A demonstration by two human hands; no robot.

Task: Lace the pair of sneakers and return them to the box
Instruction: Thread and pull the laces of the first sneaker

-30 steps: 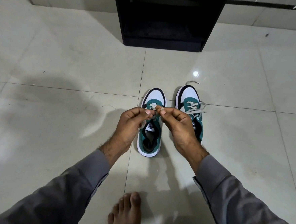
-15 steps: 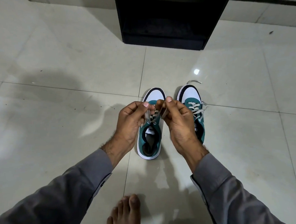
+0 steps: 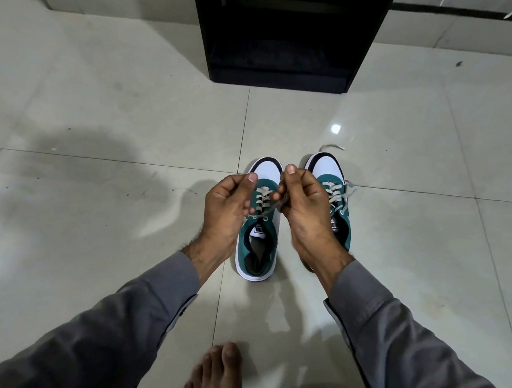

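Two green, white and black sneakers stand side by side on the tiled floor, toes pointing away. Over the left sneaker [image 3: 259,242] my left hand [image 3: 226,210] pinches one end of its grey lace [image 3: 263,199], and my right hand [image 3: 304,206] grips the other end, pulled up and taut. The lace crosses several eyelets below my fingers. My right hand partly hides the right sneaker [image 3: 331,181], which carries its own lace, with a loose end lying on the floor past its toe.
A black open-fronted box or cabinet [image 3: 285,35] stands on the floor straight ahead, beyond the shoes. A bare foot [image 3: 216,373] is at the bottom edge. A wall base runs along the back.
Both hands have drawn back from the toe end toward me and lifted the lace ends, tightening them over the left sneaker. The shoes have not moved.
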